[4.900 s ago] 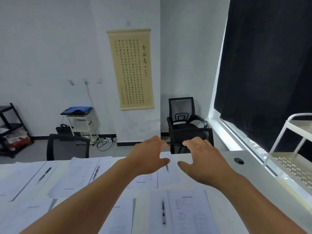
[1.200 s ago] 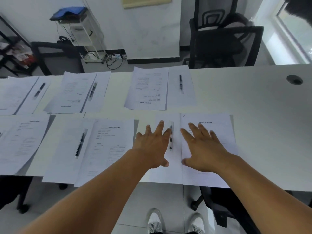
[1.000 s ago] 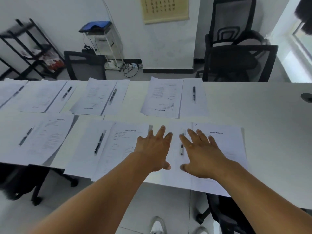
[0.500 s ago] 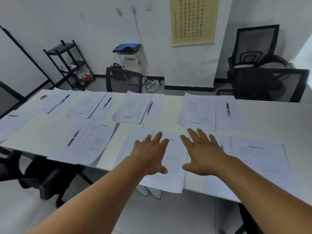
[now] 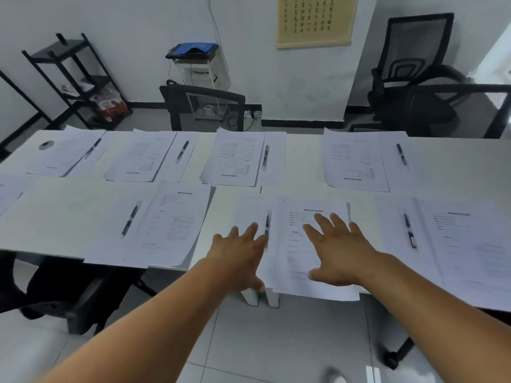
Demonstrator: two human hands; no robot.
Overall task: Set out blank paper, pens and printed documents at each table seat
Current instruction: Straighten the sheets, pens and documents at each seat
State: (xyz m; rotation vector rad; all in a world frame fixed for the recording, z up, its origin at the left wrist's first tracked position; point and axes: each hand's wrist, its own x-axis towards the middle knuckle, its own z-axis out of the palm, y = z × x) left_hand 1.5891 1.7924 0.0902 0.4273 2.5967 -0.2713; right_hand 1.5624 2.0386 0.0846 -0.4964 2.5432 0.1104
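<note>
White bench [image 5: 456,167], long, set with paper sets in two rows.

Near row, middle seat: blank sheet [image 5: 249,214] on the left, printed document [image 5: 301,244] on the right, black pen [image 5: 267,223] lying along the seam between them. Left hand [image 5: 240,252] flat, fingers straight and spread, over the blank sheet, fingertips just beside the pen. Right hand [image 5: 337,244] flat, fingers spread, over the printed document. Whether the palms press the paper cannot be told. Neither hand grips anything.

Near row, left seat: pen [image 5: 130,221] beside a printed page. Near row, right seat: pen [image 5: 409,230] beside a printed page.

Far row: four sets, each a printed page with a pen.

Behind the bench: black mesh chairs [image 5: 206,107], black shelf rack [image 5: 80,81], wall scroll [image 5: 315,20].
</note>
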